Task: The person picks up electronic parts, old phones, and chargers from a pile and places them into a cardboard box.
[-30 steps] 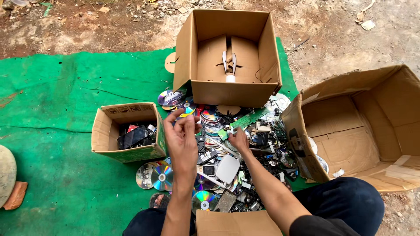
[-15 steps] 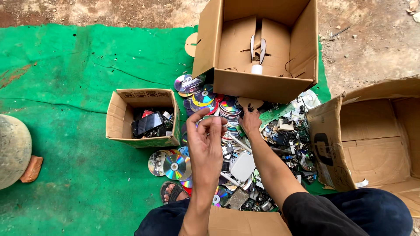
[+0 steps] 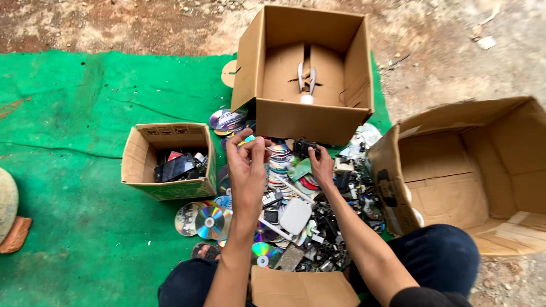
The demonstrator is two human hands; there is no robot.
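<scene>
A heap of shiny discs and black electronic scrap (image 3: 296,210) lies on a green mat (image 3: 85,113) in front of my knees. My left hand (image 3: 247,167) is raised over the heap with its fingertips pinched on a small piece that is too small to identify. My right hand (image 3: 322,166) grips a small black device (image 3: 304,146) just above the pile, near the front wall of a tall open cardboard box (image 3: 307,122). Inside that box lies a pale tool with two handles (image 3: 307,82).
A small cardboard box (image 3: 139,165) with dark gadgets stands left of the heap. A large open box (image 3: 472,170) lies on its side at the right. Loose discs (image 3: 207,220) rest beside my left knee. A stone (image 3: 5,199) sits at the left edge.
My right hand has lifted the black device off the pile towards the tall box. My left hand has stayed raised with its fingers pinched. The camera has drifted, so everything sits further right.
</scene>
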